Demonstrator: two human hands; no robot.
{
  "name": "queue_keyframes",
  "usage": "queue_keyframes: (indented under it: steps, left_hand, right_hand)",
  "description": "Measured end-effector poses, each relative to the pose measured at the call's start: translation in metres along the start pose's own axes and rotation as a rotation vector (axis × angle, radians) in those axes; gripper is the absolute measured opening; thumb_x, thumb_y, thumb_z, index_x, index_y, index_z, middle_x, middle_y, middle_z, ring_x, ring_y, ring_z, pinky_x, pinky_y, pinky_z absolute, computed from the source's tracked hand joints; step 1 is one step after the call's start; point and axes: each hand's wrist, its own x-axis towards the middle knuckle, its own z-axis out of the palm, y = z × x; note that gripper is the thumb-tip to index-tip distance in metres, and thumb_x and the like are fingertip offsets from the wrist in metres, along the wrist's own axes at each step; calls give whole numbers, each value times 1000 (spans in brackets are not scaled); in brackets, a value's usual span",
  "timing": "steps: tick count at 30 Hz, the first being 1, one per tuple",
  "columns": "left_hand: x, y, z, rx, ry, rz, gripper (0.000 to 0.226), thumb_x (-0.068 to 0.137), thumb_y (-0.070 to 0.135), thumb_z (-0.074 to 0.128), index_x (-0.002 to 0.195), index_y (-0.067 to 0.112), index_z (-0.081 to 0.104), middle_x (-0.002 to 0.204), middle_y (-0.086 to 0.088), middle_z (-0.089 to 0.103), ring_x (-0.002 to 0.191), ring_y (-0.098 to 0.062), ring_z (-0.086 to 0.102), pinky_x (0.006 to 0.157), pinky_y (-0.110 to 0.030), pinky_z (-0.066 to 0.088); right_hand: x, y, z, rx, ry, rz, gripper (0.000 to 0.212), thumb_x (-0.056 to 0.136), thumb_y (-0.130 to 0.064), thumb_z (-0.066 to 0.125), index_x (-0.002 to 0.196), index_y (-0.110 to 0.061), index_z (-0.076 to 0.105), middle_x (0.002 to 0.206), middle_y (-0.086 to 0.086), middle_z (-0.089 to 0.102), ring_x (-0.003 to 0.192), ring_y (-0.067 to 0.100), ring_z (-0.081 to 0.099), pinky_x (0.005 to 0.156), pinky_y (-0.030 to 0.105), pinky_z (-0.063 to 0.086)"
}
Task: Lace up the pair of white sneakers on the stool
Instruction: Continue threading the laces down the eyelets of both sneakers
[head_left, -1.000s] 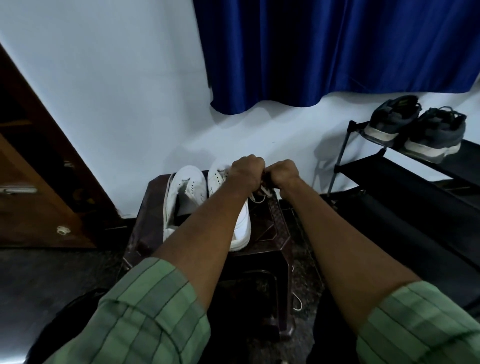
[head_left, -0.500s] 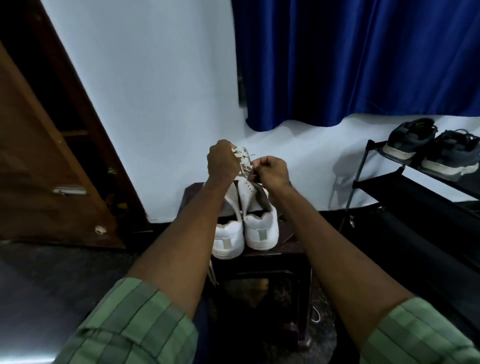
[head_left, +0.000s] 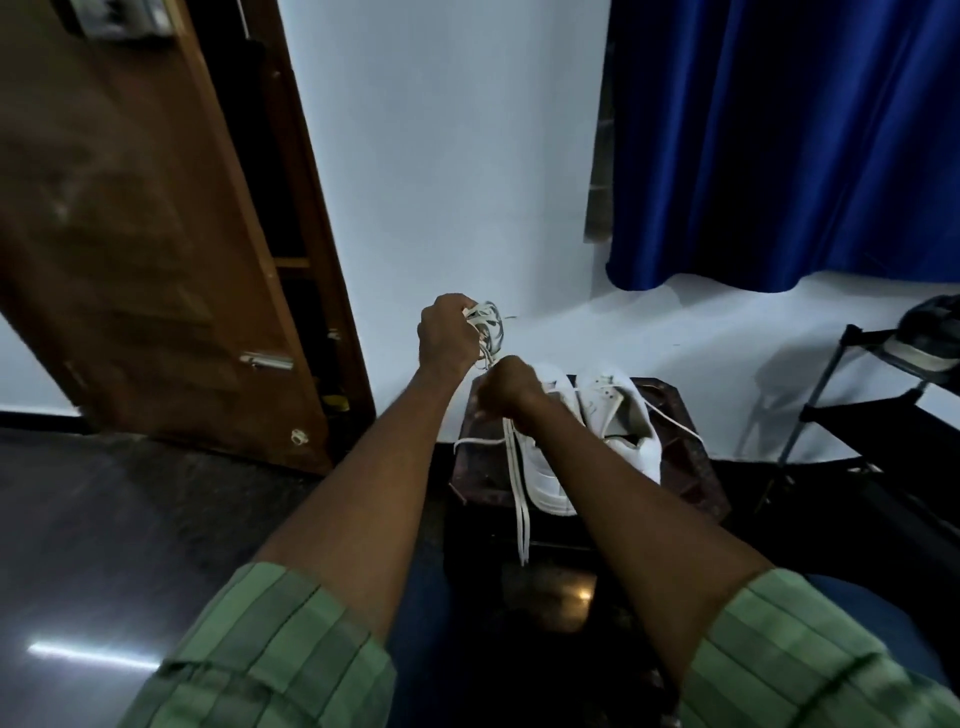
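Left hand (head_left: 448, 335) grips a bundle of white laces (head_left: 487, 325) up high — right hand (head_left: 506, 389) pinches a lace (head_left: 519, 493) hanging past the stool (head_left: 691, 467), its forearm covering one white sneaker (head_left: 545, 478); the other sneaker (head_left: 621, 415) sits beside. Door (head_left: 145, 234) left, shoe rack (head_left: 857, 415) right.

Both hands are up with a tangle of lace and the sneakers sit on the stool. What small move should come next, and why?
Probably pull one lace free of the bunch that the left hand grips, using the right hand. Both sneakers look unlaced, and one loose lace already dangles off the stool.
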Motion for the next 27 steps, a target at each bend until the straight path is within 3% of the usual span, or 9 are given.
queue_keyframes:
  steps: [3, 6, 8, 10, 13, 17, 19, 23, 27]
  left_hand:
    - [-1, -11, -2, -14, -4, -16, 35, 92, -2, 59, 122, 9, 73, 132, -12, 69, 123, -33, 61, 95, -31, 45]
    - [-4, -15, 3, -76, -42, -56, 27, 90, 1, 64, 111, 11, 77, 120, -10, 74, 113, -32, 67, 87, -25, 47]
    - [-4, -18, 11, -149, -77, -79, 12, 86, 12, 70, 92, 15, 80, 98, -7, 78, 94, -30, 73, 86, -33, 59]
    - [-3, -24, 19, -219, -120, -92, 14, 82, 27, 69, 80, 15, 77, 81, -4, 76, 80, -30, 74, 77, -47, 64]
    - [-13, -21, 13, -254, -172, -91, 23, 96, 34, 65, 91, 15, 75, 91, -5, 77, 88, -27, 73, 82, -46, 62]
    - [-15, -37, -8, -146, -223, -70, 20, 106, 25, 53, 104, 8, 64, 110, -12, 72, 105, -32, 67, 90, -44, 56]
    - [-15, -52, -29, 40, -308, -41, 16, 104, 21, 51, 113, 14, 61, 116, -10, 68, 113, -33, 61, 95, -45, 51]
    - [-23, -93, -78, 257, -520, -59, 40, 88, 15, 51, 125, 13, 66, 117, -6, 64, 115, -30, 53, 108, -44, 41]
    - [-37, -161, -111, 161, -597, -214, 27, 88, 3, 55, 108, -1, 73, 105, -18, 71, 98, -32, 68, 73, -32, 50]
  right_hand:
    - [16, 14, 3, 161, 258, 49, 22, 64, -21, 64, 80, -8, 73, 84, 15, 76, 86, 34, 77, 80, 45, 64]
    - [1, 13, -7, 565, 356, 3, 27, 77, -45, 61, 87, -21, 69, 90, 5, 76, 84, 30, 75, 79, 47, 63]
    - [-9, 1, -12, 868, 182, -46, 41, 97, -59, 53, 109, -22, 65, 98, 2, 73, 83, 20, 72, 71, 38, 61]
    - [-9, -11, -11, 1031, -1, -58, 46, 103, -59, 45, 111, -18, 64, 98, 3, 73, 85, 18, 71, 68, 32, 58]
    - [-6, -28, 5, 1002, -65, -1, 44, 96, -61, 53, 103, -18, 61, 94, 7, 66, 86, 27, 65, 72, 37, 51]
    - [-9, -51, 35, 1026, 50, 44, 31, 107, -37, 50, 94, -13, 64, 93, 9, 68, 88, 26, 68, 73, 39, 56]
    - [-10, -59, 52, 1024, 42, 90, 31, 107, -33, 52, 104, -8, 69, 102, 14, 71, 98, 31, 71, 75, 42, 61]
    - [-19, -77, 89, 883, -61, 172, 27, 110, -18, 46, 125, -1, 61, 100, 16, 66, 80, 28, 65, 59, 40, 58]
    - [-25, -77, 155, 659, -185, 190, 33, 108, -16, 52, 127, 8, 61, 110, 23, 67, 84, 32, 67, 71, 45, 61]
